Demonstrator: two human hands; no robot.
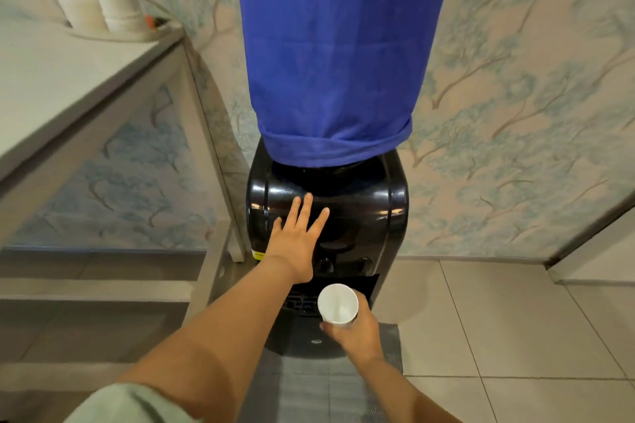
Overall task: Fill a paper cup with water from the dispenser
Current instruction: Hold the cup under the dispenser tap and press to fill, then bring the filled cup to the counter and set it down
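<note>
— Wallpaper (498, 86) with pale blue branching trees runs behind everything, and beige floor tiles (481, 336) spread out below. What stands against it?

— Biggest is the water bottle under a blue cloth cover (336, 55), upended on a glossy black water dispenser (364, 213). A grey ribbed mat (309, 385) lies on the floor in front of the dispenser's base.

— And to the left?

— A pale desk (62, 86), its leg just beside the dispenser. At the desk's far corner stand two stacks of white paper cups (99, 0), mouths down, touching each other.

— The hands?

— The left hand (297, 244) is spread flat, fingers apart, palm on the dispenser's curved front above the two dark taps (343, 264); it grips nothing. The right hand (354, 330) is wrapped round a white paper cup (338, 304), holding it from below.

— Where is that cup exactly?

— Upright, mouth towards the camera, held in front of the dispenser's recess, below the taps and over the drip grille (302, 304). Whether it has any water inside, I cannot tell.
</note>
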